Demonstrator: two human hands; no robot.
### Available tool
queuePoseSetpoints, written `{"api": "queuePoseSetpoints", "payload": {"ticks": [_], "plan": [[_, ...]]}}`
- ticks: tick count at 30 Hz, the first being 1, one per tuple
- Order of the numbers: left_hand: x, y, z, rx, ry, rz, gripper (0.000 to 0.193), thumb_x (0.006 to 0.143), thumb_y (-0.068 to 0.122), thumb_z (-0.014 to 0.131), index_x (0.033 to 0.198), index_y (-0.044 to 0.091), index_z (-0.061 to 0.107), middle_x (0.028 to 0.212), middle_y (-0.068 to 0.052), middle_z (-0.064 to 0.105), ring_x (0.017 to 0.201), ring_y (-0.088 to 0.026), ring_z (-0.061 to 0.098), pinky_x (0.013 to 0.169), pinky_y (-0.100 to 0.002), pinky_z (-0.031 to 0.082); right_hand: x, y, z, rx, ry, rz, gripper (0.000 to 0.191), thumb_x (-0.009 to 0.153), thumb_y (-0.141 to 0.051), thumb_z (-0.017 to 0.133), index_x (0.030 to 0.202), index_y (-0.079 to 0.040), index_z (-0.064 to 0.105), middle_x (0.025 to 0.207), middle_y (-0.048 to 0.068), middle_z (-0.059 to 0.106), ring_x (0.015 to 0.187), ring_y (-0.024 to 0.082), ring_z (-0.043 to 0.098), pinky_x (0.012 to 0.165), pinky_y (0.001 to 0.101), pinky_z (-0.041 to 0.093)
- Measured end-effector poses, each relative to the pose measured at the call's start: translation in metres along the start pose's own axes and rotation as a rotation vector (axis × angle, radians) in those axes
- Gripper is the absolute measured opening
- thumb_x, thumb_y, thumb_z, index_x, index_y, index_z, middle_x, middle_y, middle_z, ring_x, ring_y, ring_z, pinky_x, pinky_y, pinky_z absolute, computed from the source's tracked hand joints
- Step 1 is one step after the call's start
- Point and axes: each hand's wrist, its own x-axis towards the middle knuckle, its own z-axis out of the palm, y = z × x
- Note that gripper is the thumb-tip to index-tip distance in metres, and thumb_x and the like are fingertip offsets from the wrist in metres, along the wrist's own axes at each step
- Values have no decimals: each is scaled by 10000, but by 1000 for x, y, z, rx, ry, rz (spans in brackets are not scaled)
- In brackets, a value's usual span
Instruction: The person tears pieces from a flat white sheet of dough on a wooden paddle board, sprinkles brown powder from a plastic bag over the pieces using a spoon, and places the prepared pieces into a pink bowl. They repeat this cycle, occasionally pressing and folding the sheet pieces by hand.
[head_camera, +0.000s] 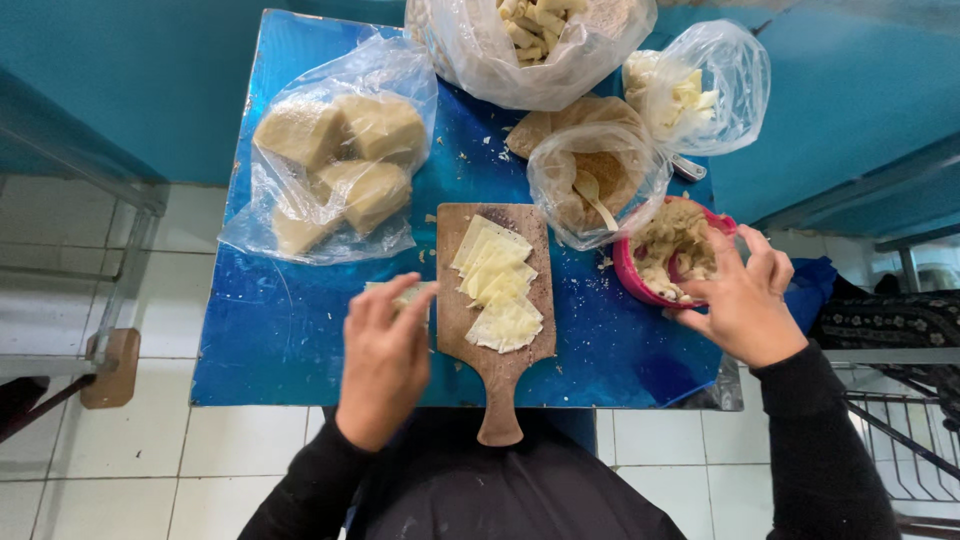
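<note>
Head view, looking down: a small blue desk (280, 330) stands on white floor tiles (60, 260) against teal walls (100, 90). A wooden cutting board (497, 385) sits mid-desk. Left of the board, the left hand (383, 360) holds a pale dough wrapper (410, 294). Right of it, the right hand (742, 300) curls loosely, fingertips in a pink bowl of filling (632, 275).

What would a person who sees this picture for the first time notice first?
First, the bright blue table, with a wooden paddle-shaped cutting board at its middle carrying pale square dough wrappers. The left hand holds one thin pale wrapper beside the board, while the right hand reaches into a pink bowl of chopped filling. A clear plastic bag of beige dough lumps lies at upper left.
</note>
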Motion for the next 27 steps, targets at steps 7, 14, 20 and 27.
{"api": "queuePoseSetpoints", "payload": {"ticks": [7, 14, 20, 27], "plan": [[-14, 32, 33, -93, -170, 223, 482, 888, 217, 737, 1347, 151, 604, 1424, -96, 549, 1392, -325, 442, 1116, -522, 298, 0, 14, 13, 240, 117, 6, 339, 549, -441, 899, 752, -204, 766, 1314, 31, 554, 1386, 342, 349, 1085, 496, 249], [-24, 43, 51, -70, -279, 242, 665, 814, 375, 770, 1410, 163, 563, 1512, -105, 468, 1495, -360, 295, 1178, -624, 89, -8, 17, 9, 319, 161, 63, 408, 604, -476, 885, 836, -213, 677, 1323, 19, 530, 1382, 335, 356, 1109, 482, 269], [-27, 48, 55, -13, -253, 196, 650, 805, 246, 728, 1429, 186, 559, 1528, -87, 468, 1534, -348, 261, 1177, -667, 53, -13, 9, -11, -182, 145, -55, 373, 658, -488, 893, 893, -228, 765, 1462, 71, 503, 1448, 382, 283, 1156, 587, 218], [-30, 49, 53, -24, -224, 146, 650, 809, 226, 708, 1436, 163, 547, 1518, -100, 466, 1531, -346, 262, 1166, -664, 43, -3, 13, -8, -265, 34, -88, 301, 643, -452, 886, 861, -268, 792, 1358, 26, 535, 1433, 349, 323, 1163, 581, 206]]}}
